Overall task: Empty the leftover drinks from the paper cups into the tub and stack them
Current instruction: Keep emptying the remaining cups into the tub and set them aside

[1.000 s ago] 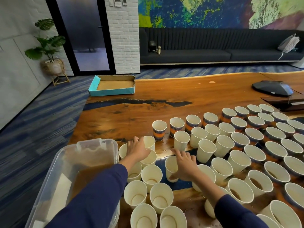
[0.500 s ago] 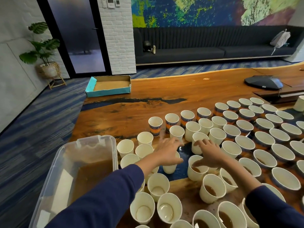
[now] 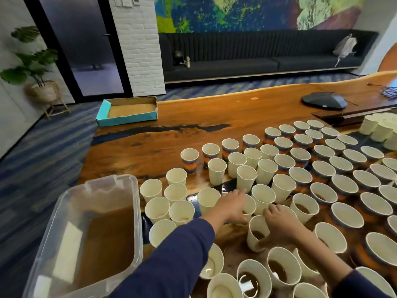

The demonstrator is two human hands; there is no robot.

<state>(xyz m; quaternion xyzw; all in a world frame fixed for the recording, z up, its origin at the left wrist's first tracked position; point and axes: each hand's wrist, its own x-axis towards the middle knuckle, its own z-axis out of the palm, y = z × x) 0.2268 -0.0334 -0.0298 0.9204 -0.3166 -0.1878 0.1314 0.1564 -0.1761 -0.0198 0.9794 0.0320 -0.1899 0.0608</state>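
Many white paper cups [image 3: 217,171] stand on the wooden table [image 3: 236,112]; several near me hold brown drink, such as one cup [image 3: 304,208]. A clear plastic tub [image 3: 64,211] with brown liquid sits at the table's near left corner. My left hand [image 3: 231,208] reaches over the cups, its fingers and thumb round a small cup [image 3: 249,206]. My right hand [image 3: 281,225] is just beside it and grips a cup with drink [image 3: 254,237], thumb on its side, fingers over the rim.
A teal cardboard tray [image 3: 126,111] lies at the table's far left edge. A dark speakerphone [image 3: 324,101] sits far right, with stacked white cups [image 3: 378,130] near it. Cups crowd the table to the right and in front of my arms.
Both hands have moved right and forward, away from the cups beside the tub, to cups in the middle of the group. Each now closes on a cup.
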